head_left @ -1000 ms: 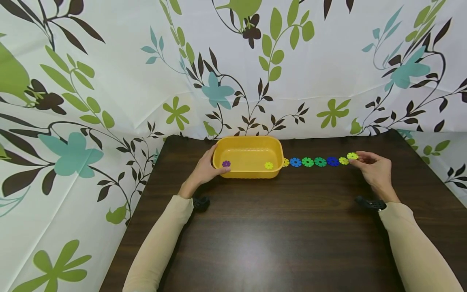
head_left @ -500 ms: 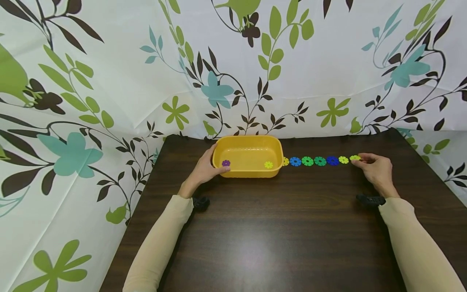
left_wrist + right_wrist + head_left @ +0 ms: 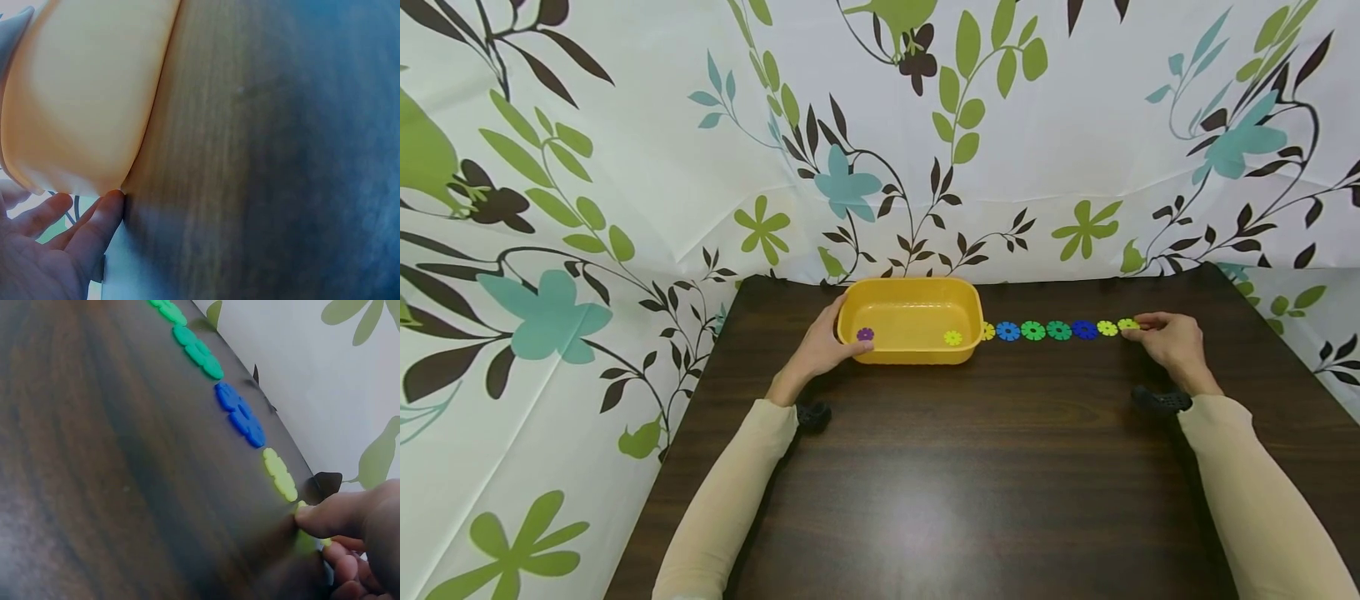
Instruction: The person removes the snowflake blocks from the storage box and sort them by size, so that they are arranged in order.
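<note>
My left hand [image 3: 822, 343] grips the left end of a yellow plastic tub [image 3: 910, 357], thumb over the near rim; in the left wrist view its fingertips [image 3: 112, 199] press on the tub's end wall. Inside the tub lie a purple flower-shaped disc [image 3: 865, 334] and a yellow one. At the right, my right hand [image 3: 1172, 346] pinches a yellow-green flower-shaped disc [image 3: 1127, 324] between thumb and fingers, at the end of a row of discs. Beside it in the row sits another yellow-green disc [image 3: 280, 474], then a blue disc [image 3: 240, 414]. The thumb partly hides the pinched disc.
The row continues left with green discs [image 3: 1058, 331], a lighter blue disc [image 3: 1008, 332] and a yellow disc partly hidden by the tub. Dark wooden table [image 3: 925, 467] spreads toward me. A patterned cloth [image 3: 1015, 233] hangs along its back edge.
My right hand has lowered the yellow-green disc from above the row's end and shifted it slightly right, then slightly back left beside the last disc. The left hand and tub stay put.
</note>
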`<state>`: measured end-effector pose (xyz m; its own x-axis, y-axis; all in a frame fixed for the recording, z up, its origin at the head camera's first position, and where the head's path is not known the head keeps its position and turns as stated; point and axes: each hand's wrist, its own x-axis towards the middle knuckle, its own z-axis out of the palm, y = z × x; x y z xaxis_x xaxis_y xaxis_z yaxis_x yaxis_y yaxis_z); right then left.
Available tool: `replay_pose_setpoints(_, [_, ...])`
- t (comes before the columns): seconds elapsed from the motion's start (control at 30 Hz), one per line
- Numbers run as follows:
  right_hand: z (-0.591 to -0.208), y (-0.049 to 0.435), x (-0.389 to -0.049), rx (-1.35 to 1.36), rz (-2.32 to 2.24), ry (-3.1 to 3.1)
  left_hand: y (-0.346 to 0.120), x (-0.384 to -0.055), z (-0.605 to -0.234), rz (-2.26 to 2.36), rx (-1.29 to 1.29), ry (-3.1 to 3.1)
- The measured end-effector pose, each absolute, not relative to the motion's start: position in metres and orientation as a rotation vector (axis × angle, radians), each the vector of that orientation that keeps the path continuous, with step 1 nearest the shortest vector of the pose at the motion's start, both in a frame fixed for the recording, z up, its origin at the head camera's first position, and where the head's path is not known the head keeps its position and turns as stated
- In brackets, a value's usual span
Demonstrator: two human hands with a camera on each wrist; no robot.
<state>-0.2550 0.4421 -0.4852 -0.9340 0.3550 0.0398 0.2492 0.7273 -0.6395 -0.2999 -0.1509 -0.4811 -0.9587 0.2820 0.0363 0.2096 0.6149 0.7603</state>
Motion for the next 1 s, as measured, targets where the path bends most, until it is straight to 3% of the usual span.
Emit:
replay_pose_setpoints(0.3, [-0.477, 0.428, -0.253, -0.517, 1.072, -2.624, -0.150, -0.303, -0.481, 1.251, 0.426, 2.763])
replay_pose_setpoints(0.7, [-0.424, 0.315, -0.259, 0.048, 1.036, -2.631, -0.151, -0.304, -0.481, 1.270, 0.425, 2.745])
replay_pose_setpoints(1.0, [-0.413, 0.241, -0.273, 0.357, 0.983, -2.853, -0.153, -0.304, -0.484, 1.273, 0.418, 2.739])
